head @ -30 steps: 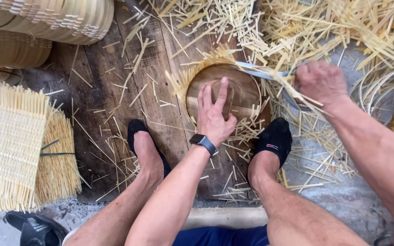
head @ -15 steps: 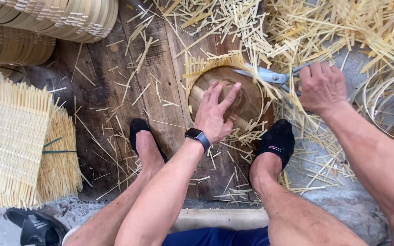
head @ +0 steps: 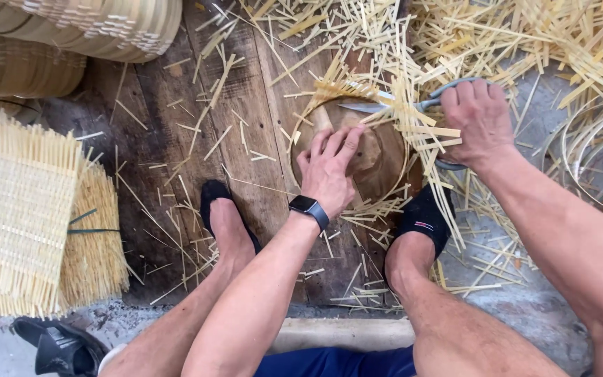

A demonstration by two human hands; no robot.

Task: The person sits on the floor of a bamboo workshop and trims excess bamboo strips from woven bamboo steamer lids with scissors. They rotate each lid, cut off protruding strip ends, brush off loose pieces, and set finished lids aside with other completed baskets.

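Note:
A round woven bamboo basket (head: 385, 164) lies bottom-up on the wooden boards between my feet, with loose strip ends sticking out of its rim. My left hand (head: 329, 167), a dark watch on its wrist, presses flat on the basket's base with fingers spread. My right hand (head: 479, 119) grips the handles of grey scissors (head: 392, 106), whose blades reach across the basket's far rim among the protruding strips. My feet in black socks rest on either side of the basket.
Cut bamboo strips (head: 525, 49) litter the boards and ground at the top and right. Stacked woven baskets (head: 106, 28) stand at top left. Flat woven mats (head: 22, 209) lie at left. A coiled hoop (head: 594, 153) and black shoe (head: 61, 345) lie nearby.
My left hand stays pressed on the basket's base, fingers turning slightly. My right hand with the scissors has moved along the far rim. The camera has tilted a little.

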